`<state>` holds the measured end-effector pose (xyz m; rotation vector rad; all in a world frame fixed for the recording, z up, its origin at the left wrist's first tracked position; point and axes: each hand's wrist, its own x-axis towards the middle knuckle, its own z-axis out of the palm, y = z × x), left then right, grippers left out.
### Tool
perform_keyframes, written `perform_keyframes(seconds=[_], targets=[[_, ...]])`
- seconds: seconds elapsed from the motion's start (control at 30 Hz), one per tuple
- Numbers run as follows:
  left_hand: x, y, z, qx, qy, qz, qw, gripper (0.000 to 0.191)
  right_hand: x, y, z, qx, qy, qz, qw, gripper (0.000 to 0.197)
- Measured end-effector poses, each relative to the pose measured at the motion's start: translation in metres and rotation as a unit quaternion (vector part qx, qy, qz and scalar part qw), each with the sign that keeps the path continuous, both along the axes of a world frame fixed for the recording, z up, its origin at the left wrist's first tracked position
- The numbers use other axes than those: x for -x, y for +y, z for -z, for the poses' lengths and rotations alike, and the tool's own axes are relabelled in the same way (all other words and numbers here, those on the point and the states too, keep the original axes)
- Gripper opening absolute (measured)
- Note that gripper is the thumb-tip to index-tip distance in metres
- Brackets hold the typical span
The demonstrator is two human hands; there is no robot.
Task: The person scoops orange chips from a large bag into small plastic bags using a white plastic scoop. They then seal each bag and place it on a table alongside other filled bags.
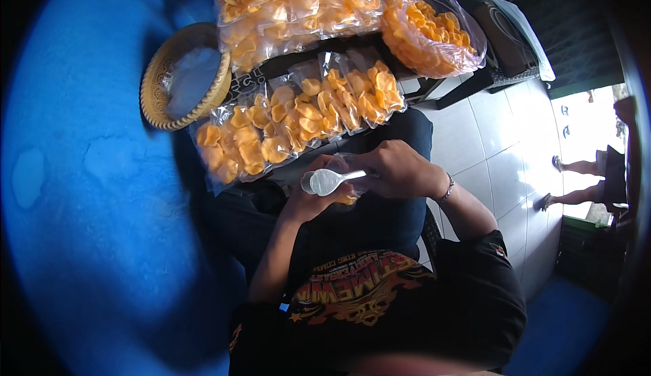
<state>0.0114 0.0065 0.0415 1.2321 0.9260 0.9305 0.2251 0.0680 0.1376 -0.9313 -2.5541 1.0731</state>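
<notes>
Over my lap, my left hand (315, 195) grips a small clear plastic bag (347, 200) with orange crackers at its bottom. My right hand (399, 170) is closed around the handle end of a shiny spoon (326, 181), whose bowl lies in front of my left hand. A second rounded, pale shape shows beside the bowl; what it is I cannot tell. The bag's upper part rises between both hands, and my fingers partly hide it. Just beyond them, a row of filled clear bags of orange crackers (305, 121) lies side by side, overlapping.
Farther off is a stack of filled cracker bags (295, 10). A large open plastic sack of loose crackers (432, 35) stands at its right. On the left, a woven basket (151, 94) holds clear plastic bags (193, 81). Another person's legs (580, 182) show by a bright doorway.
</notes>
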Motion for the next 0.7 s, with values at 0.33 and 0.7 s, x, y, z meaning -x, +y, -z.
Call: perform_keyframes(seconds=[0.33, 0.7], targets=[[0.006, 0.002, 0.006, 0.074, 0.000, 0.113, 0.991, 0.050, 0.000, 0.001, -0.006, -0.024, 0.075, 0.067, 0.995, 0.023], [-0.002, 0.005, 0.017, -0.046, -0.037, 0.093, 0.994, 0.034, -0.003, 0.001, -0.017, 0.137, 0.011, -0.039, 0.990, 0.028]])
